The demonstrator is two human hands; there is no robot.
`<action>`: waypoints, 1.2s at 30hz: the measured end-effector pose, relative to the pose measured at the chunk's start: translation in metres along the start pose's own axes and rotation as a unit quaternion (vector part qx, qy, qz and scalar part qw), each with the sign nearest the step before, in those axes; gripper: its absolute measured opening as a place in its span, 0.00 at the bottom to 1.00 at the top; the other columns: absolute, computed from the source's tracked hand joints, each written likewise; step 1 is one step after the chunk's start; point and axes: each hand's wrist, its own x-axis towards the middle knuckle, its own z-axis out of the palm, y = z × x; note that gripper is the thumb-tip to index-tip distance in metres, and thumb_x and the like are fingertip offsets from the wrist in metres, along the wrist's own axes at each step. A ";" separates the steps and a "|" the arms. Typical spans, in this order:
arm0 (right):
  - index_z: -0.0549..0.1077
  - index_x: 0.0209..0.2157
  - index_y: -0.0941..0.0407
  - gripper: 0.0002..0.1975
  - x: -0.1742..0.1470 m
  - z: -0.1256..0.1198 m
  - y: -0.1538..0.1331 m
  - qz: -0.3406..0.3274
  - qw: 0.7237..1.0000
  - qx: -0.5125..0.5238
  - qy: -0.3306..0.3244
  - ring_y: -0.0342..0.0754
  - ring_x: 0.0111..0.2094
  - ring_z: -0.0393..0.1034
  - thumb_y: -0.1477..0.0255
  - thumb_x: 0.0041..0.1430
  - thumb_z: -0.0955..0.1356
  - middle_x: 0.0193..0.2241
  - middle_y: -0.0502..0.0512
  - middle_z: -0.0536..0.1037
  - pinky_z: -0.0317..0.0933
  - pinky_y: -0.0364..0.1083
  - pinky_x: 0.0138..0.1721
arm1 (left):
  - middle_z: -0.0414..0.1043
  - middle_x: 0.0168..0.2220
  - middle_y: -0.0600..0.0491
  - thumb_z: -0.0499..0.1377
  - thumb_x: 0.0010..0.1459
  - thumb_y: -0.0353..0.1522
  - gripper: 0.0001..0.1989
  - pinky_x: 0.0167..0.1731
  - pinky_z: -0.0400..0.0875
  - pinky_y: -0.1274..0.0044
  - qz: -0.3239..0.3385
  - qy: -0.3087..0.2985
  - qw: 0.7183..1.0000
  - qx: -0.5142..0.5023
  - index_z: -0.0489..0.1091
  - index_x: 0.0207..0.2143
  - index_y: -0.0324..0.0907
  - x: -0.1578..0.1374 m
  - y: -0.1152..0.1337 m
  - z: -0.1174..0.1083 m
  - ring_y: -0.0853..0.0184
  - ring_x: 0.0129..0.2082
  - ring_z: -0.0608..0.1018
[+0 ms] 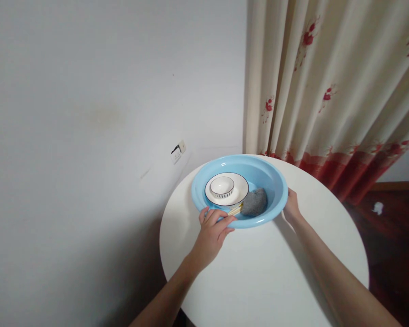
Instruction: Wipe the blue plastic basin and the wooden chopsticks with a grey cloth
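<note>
A light blue plastic basin [274, 181] is at the far part of a round white table [259, 272]. My left hand [213, 229] grips its near rim, fingers over the edge and thumb below. At the right side, my right hand [292, 205] holds the rim, its fingers partly hidden behind the basin. Inside the basin lies a white plate [241, 184] with a dark rim, and on it stands a small white bowl [222, 185] with dark stripes. A grey cloth [255, 203] rests at the near right, beside several pale chopsticks [235, 210] that run toward my left fingers.
A pale wall [105, 136] with a power socket [176, 155] is close on the left. Behind the table on the right hangs a cream and red flowered curtain [327, 91]. A crumpled white scrap [378, 208] lies on the dark floor.
</note>
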 end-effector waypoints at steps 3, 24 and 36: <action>0.80 0.29 0.59 0.14 0.000 -0.002 -0.010 0.015 0.999 0.021 0.023 0.46 0.28 0.68 0.65 0.39 0.71 0.24 0.50 0.79 0.64 0.46 0.33 | 0.79 0.47 0.51 0.60 0.68 0.36 0.12 0.62 0.63 0.64 0.005 -0.030 0.997 -0.073 0.79 0.52 0.50 0.025 -0.002 -0.017 0.62 0.50 0.79; 0.79 0.33 0.59 0.08 0.025 0.057 -0.140 -0.095 0.892 -0.400 -0.186 0.52 0.38 0.77 0.74 0.60 0.67 0.34 0.60 0.82 0.70 0.48 0.46 | 0.79 0.54 0.39 0.67 0.49 0.57 0.46 0.48 0.73 0.70 -0.068 -0.342 0.928 0.133 0.66 0.65 0.43 0.184 -0.050 0.002 0.48 0.53 0.81; 0.72 0.50 0.70 0.17 0.030 0.116 -0.076 0.436 0.754 -0.331 -0.363 0.51 0.29 0.80 0.71 0.73 0.60 0.31 0.67 0.81 0.76 0.44 0.31 | 0.79 0.54 0.42 0.53 0.65 0.37 0.19 0.57 0.71 0.68 -0.147 -0.105 0.979 0.097 0.76 0.52 0.39 0.190 -0.118 -0.049 0.55 0.53 0.80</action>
